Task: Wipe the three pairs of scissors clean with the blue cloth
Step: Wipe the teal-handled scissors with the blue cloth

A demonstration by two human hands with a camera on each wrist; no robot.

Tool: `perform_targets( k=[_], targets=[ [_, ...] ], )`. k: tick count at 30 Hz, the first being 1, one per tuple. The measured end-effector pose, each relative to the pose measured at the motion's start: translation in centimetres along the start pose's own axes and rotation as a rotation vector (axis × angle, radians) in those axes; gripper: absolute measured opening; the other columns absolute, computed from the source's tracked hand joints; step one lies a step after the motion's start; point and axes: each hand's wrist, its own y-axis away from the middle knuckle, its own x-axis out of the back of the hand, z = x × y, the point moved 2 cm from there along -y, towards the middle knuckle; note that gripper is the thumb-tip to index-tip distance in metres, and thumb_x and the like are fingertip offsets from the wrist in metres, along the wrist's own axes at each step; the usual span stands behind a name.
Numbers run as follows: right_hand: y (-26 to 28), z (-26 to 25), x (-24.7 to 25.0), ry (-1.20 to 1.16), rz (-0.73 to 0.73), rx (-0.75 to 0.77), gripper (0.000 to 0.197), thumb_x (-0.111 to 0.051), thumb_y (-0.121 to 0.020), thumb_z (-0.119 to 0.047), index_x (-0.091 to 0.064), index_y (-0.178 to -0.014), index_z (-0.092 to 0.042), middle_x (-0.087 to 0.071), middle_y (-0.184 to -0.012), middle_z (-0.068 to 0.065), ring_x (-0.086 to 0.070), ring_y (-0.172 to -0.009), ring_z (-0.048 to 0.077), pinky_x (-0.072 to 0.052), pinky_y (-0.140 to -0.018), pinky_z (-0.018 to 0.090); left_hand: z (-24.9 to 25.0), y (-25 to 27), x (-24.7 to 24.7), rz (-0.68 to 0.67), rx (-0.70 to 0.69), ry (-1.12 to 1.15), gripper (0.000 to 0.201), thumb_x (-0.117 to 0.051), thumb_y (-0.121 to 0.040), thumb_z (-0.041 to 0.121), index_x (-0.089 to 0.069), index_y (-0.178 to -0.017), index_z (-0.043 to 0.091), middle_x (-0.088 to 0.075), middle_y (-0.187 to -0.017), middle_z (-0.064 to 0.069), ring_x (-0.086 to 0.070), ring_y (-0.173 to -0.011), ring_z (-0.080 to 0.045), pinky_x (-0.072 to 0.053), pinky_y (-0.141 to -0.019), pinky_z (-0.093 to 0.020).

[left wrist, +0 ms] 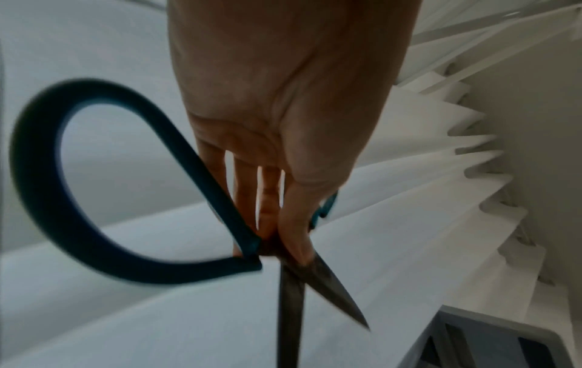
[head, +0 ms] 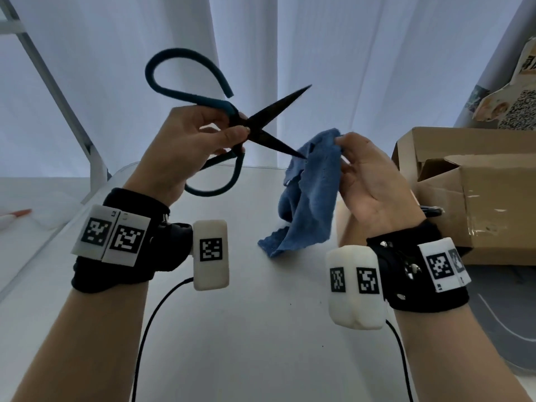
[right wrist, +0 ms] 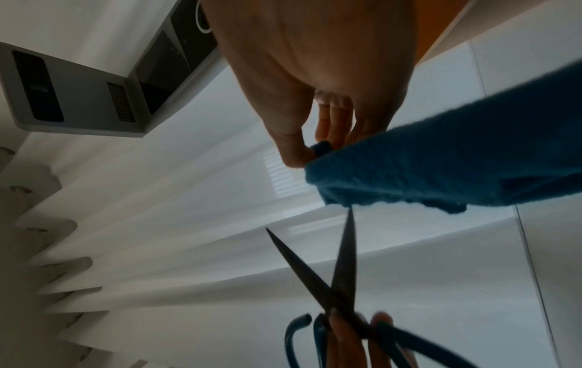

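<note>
At the far left, an orange-tipped object is lying on the lower white ledge, too small to identify, and a slanted metal frame is rising behind it. Next, the left hand is holding the scissors up above the white table, thumb and fingers pinching them right at the pivot, with the two dark blades standing spread apart in an X and the teal loop handles hanging free on either side. That grip is leaving the handles uncontrolled, so the blades could be swinging shut or wider under any push from the wipe, and a finger near the pivot could be getting nipped. The lower blade tip is pointing straight into the blue cloth, touching it or just short of it; I judge it could be snagging or piercing the fabric and reaching the skin behind. The right hand is pinching the cloth's upper edge between thumb and fingertips, the rest dangling loose toward the table, so only a thin single layer is shielding the palm. Further right, an open cardboard box is sitting on the table, with something dark poking out beside the wrist. No other scissors are clearly showing, so the task seems far from finished.
</note>
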Motion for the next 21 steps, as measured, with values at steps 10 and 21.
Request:
perform_targets(
  k=[10,21],
  targets=[
    [0.9,1.5,-1.4,0.321,-0.377,-0.14,0.021,-0.066,-0.086,-0.001,-0.057,-0.1,-0.012,-0.07,-0.098,0.009,-0.067,-0.088,0.019,-0.054,-0.079,0.025,0.4,0.5,-1.1,-0.26,-0.155,-0.211,0.015,-0.078,-0.08,0.01,-0.076,-0.095,0.01,-0.072,-0.101,-0.01,-0.067,-0.096,-0.023,-0.05,-0.093,-0.028],
    [1.2,2.1,-1.1,0.188,-0.494,-0.283,0.029,-0.061,-0.083,0.005,-0.056,-0.109,-0.009,-0.067,-0.102,0.013,-0.068,-0.082,0.017,-0.058,-0.076,0.024,-0.1,0.2,-1.2,-0.258,-0.185,-0.194,0.017,-0.079,-0.079,0.007,-0.076,-0.095,0.004,-0.074,-0.099,-0.005,-0.066,-0.094,-0.026,-0.05,-0.088,-0.021]
  ],
)
